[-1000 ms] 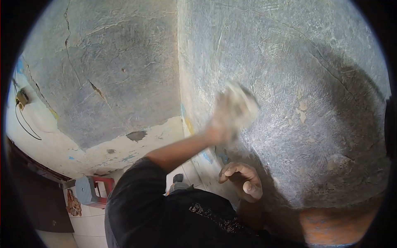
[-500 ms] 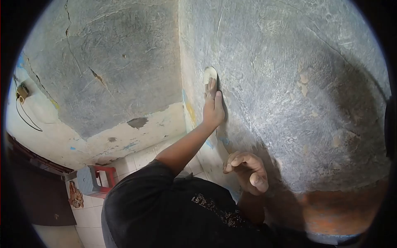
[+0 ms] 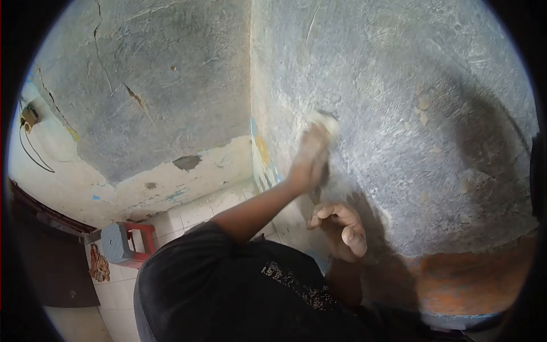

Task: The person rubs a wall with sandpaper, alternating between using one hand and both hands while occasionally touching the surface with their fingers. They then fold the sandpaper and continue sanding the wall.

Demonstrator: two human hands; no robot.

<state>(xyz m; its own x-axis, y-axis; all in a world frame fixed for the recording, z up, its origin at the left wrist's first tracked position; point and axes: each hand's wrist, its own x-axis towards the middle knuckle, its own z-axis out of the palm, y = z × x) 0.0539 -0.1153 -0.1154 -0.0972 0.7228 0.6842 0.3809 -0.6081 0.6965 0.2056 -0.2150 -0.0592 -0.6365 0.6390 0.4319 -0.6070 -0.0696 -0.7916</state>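
Note:
Against the grey, rough wall [image 3: 387, 137] on the right, my left hand [image 3: 310, 157] holds a pale, rounded pad [image 3: 323, 124] under its fingers. Motion blurs both the hand and the pad. Lower down, in front of my chest, my right hand [image 3: 342, 231] is raised with curled fingers and the thumb apart from them. Nothing shows in it, and I cannot tell whether it touches the wall.
A second wall [image 3: 171, 102] with cracks and peeled paint meets this one at a corner. A grey and red stool [image 3: 117, 244] stands on the tiled floor beside a crumpled cloth [image 3: 98, 263]. A socket with cables [image 3: 28, 117] is at the far left.
My left hand has moved the pad across the wall, first up and left, then back down and right. My right hand has shifted only slightly, still curled.

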